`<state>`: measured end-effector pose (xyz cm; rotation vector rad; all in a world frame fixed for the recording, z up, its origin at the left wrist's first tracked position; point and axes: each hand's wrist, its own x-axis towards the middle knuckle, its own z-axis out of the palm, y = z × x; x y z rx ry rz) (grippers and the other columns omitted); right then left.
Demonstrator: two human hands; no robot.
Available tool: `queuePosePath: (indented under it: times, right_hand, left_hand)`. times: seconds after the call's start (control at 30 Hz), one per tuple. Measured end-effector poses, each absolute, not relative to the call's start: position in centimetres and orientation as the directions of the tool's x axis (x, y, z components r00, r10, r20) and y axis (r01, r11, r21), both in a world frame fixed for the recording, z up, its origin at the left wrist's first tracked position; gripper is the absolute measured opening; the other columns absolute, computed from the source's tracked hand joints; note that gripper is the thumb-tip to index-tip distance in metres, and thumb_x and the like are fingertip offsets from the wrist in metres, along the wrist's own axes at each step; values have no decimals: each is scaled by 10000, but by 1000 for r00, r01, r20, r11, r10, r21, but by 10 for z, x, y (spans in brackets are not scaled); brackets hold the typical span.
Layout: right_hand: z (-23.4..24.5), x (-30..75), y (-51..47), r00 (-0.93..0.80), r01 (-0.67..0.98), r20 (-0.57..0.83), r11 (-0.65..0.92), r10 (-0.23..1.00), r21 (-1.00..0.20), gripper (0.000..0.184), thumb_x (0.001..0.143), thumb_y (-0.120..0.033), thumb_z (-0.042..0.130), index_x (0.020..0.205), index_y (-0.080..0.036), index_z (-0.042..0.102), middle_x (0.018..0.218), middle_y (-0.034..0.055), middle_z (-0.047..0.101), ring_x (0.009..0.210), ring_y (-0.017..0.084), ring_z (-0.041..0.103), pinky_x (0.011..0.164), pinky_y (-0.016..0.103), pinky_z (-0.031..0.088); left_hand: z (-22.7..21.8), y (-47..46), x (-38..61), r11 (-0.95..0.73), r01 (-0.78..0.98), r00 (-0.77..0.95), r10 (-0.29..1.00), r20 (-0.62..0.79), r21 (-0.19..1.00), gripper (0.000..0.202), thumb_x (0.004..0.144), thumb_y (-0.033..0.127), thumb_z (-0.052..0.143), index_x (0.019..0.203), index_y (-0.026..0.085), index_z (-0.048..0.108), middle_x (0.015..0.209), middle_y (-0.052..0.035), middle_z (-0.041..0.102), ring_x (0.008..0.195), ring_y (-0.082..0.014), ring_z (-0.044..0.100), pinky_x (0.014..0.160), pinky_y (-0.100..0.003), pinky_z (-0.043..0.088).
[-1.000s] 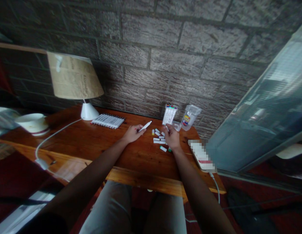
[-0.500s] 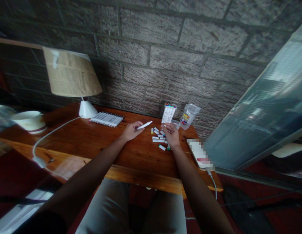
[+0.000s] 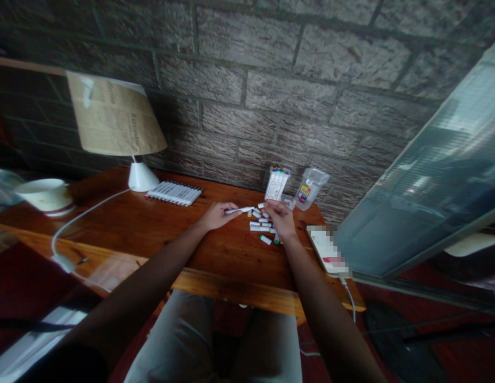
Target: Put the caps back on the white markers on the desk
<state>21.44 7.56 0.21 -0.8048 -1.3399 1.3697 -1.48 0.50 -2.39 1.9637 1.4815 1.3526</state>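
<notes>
Closed on the rear end of a white marker (image 3: 240,210), the grip of the left hand (image 3: 217,215) keeps the barrel nearly level and pointing toward the right hand (image 3: 280,218). That hand's thumb and fingers are pressed together on what looks like a small white cap (image 3: 262,205), just off the marker's tip. Both hands meet above the far right part of the tabletop (image 3: 151,234), close to its far edge.

The tabletop is reddish varnished wood, hard and glossy, and a rough brick wall (image 3: 271,96) rises behind it. Near the far left corner stands a lamp (image 3: 114,119) with a papery conical shade and a smooth white base. A row of markers (image 3: 173,193) lies side by side just beside that base. Toward the far right corner stand a marker box (image 3: 277,183) and a clear case (image 3: 310,189) of thin see-through plastic. Loose caps (image 3: 260,226) are scattered below the hands; they are short white cylinders, some with coloured ends.

The marker looks light, stiff and smooth, likely to roll if set down, and is best held around mid-barrel. The cap looks tiny and slick, so it is best pinched by its sides.
</notes>
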Motion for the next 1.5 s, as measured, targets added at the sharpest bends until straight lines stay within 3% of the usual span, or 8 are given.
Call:
queuePosePath:
  times: [0.2,0.43,0.6,0.87,1.33,1.5]
  right_hand:
    - [3,215,73,-306,-130,172,138,936,-982,551,575,-576,869,943,-194,720,829,40,776,642,169,684,571,288,515]
    - [1,215,74,-291,-107,203,179,935,-978,548,585,-588,861,941,-191,733,835,38,770,592,148,650,573,297,532]
    - [-3,214,75,-387,-103,178,149,905,-983,533,574,-570,874,933,-200,740,840,21,772,589,133,635,585,285,524]
    - [-8,213,76,-455,-90,234,217,859,-972,470,661,-564,844,957,-208,766,832,-3,764,557,98,603,593,260,500]
    - [-12,210,69,-575,-41,319,363,753,-931,374,696,-465,848,971,-215,801,907,12,774,617,107,586,587,252,473]
    - [-10,210,68,-562,-29,326,375,760,-926,338,690,-486,841,895,-223,791,822,7,748,669,133,604,577,242,458]
  left_hand:
    - [-27,6,-15,-430,518,29,873,487,740,333,870,483,720,954,166,779,918,-57,798,809,-190,698,759,-286,513]
    - [-27,7,-15,-452,524,25,855,517,722,336,881,477,703,957,160,785,877,-52,784,747,-167,660,697,-267,483]
    - [-25,6,-13,-439,499,13,866,500,747,326,858,475,728,943,165,783,889,-50,787,769,-171,671,718,-268,488]
    - [-30,8,-16,-397,455,-8,893,450,797,333,786,474,798,903,165,766,863,-51,785,762,-176,685,732,-279,521]
    - [-25,7,-16,-442,489,51,875,481,752,333,763,467,815,905,169,773,860,-45,788,769,-178,685,747,-280,523]
    - [-22,5,-13,-435,486,65,883,465,758,335,762,466,825,908,167,782,894,-57,801,795,-187,698,756,-280,529]
